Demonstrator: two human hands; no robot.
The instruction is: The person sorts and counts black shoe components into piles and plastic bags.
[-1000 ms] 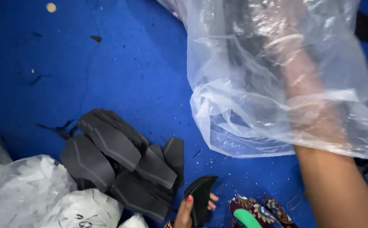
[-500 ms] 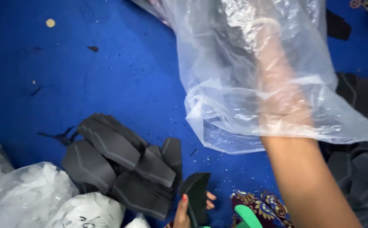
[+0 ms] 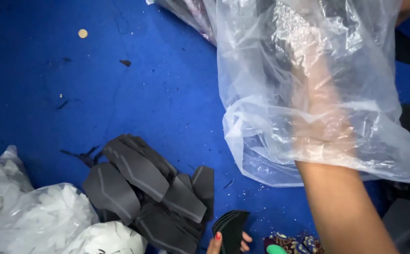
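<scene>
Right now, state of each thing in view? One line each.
Clear plastic bag: open, crumpled, right arm inside.
Right hand: deep in the bag, grip hidden by the plastic.
Left hand: shut on a stack of black pieces.
Pile of black pieces: loose heap on the blue surface.
White-filled bags: full, lying on the blue surface.

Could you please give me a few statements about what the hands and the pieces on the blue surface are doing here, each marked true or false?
1. The right hand is reached inside a clear plastic bag. True.
2. The left hand is empty. False: it holds a curved black piece.
3. A heap of dark grey flat pieces lies on the blue surface. True.
4. The bags at lower left hold red pieces. False: they hold white pieces.
5. The clear bag lies folded flat. False: it is open and billowed around the forearm.
</scene>
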